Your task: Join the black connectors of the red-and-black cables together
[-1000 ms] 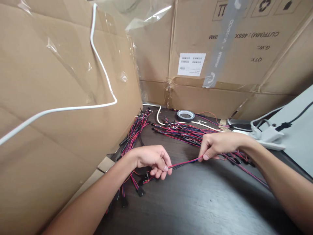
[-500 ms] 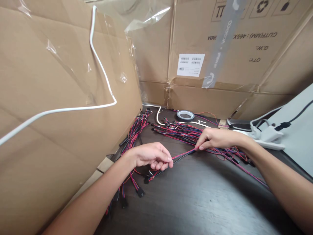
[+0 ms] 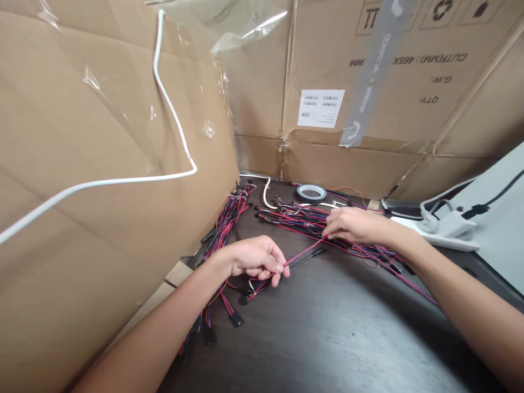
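Thin red and blue wires (image 3: 305,252) stretch at a slant between my two hands above the dark table. My left hand (image 3: 262,259) pinches their lower part, thumb against finger. Higher up and to the right, my right hand (image 3: 347,225) is closed on the same wires, its fingertips partly hidden. A black cable (image 3: 308,258) lies just below the wires, its far end free of my right hand. Under my left hand, black connectors (image 3: 245,297) with short red and white wires rest on the table.
Wire bundles lie at the left (image 3: 223,229) and behind my right hand (image 3: 292,218). A tape roll (image 3: 311,192) sits at the back. Cardboard walls (image 3: 254,109) stand left and behind; a white power strip (image 3: 442,234) is at the right.
My right hand has moved slightly up and away. The black cable's far end, earlier at my right fingertips, now lies apart from them. My left hand keeps its pinch.
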`<control>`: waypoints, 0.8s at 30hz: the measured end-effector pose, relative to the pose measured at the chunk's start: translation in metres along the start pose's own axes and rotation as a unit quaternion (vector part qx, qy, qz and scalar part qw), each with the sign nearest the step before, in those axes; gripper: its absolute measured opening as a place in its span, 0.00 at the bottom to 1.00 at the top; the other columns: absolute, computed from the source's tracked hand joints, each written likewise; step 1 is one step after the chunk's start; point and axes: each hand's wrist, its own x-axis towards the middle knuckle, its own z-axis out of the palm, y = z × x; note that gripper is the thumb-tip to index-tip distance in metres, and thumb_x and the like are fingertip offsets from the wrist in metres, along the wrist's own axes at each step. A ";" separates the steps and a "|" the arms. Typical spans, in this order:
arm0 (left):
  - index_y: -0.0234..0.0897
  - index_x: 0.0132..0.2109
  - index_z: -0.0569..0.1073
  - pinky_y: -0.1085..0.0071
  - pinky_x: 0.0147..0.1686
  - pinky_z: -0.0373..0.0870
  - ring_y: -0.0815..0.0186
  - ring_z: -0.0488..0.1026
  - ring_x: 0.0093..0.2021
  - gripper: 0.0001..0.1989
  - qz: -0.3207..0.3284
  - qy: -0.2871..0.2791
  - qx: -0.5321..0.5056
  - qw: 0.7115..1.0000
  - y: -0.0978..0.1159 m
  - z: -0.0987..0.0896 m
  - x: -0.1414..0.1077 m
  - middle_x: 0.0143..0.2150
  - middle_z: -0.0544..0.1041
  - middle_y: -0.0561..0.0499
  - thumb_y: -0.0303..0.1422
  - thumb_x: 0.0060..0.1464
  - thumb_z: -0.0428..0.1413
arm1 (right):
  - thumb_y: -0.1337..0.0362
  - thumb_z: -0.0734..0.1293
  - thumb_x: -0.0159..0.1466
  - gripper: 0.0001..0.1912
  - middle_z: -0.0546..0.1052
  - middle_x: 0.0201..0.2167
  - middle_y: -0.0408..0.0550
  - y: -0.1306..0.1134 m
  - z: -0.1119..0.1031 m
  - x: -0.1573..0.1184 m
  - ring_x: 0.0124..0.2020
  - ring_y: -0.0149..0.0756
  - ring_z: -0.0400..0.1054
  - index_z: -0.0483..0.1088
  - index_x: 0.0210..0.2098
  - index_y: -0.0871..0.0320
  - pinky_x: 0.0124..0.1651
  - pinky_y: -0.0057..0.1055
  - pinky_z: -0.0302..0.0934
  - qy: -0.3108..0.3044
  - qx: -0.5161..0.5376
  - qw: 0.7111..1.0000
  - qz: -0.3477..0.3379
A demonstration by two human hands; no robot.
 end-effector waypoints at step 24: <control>0.27 0.29 0.74 0.81 0.11 0.42 0.79 0.54 0.13 0.05 0.020 0.039 0.056 0.997 -0.007 -0.003 0.010 0.21 0.74 0.49 0.24 0.41 0.54 | 0.65 0.58 0.63 0.09 0.64 0.24 0.45 -0.250 0.082 0.037 0.20 0.33 0.59 0.62 0.27 0.61 0.16 0.31 0.41 0.270 0.019 0.918 -0.289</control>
